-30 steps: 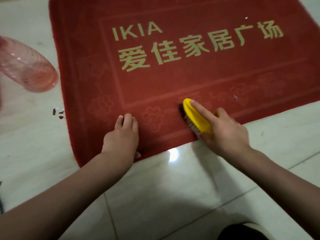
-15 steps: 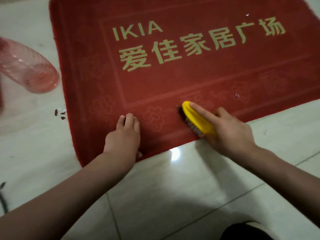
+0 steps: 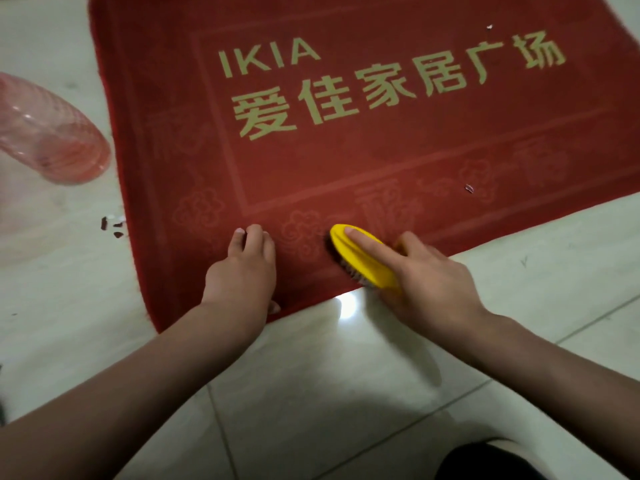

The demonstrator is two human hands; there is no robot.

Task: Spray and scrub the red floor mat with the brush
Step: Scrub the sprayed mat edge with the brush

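Mat, red with gold lettering, flat on pale tiled floor. Brush, yellow back, bristles down on near border of mat, close to edge. Right hand grips brush from behind, index finger laid straight along back. Left hand just left of brush, palm down, fingers extended, pressing mat, holding nothing. Pink ribbed bottle on floor beside left edge of mat; small dark scraps nearby.

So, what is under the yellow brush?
Under the yellow brush, dark bristles meet the red mat near its front edge. The right hand covers the brush's rear, so the mat below there is hidden.
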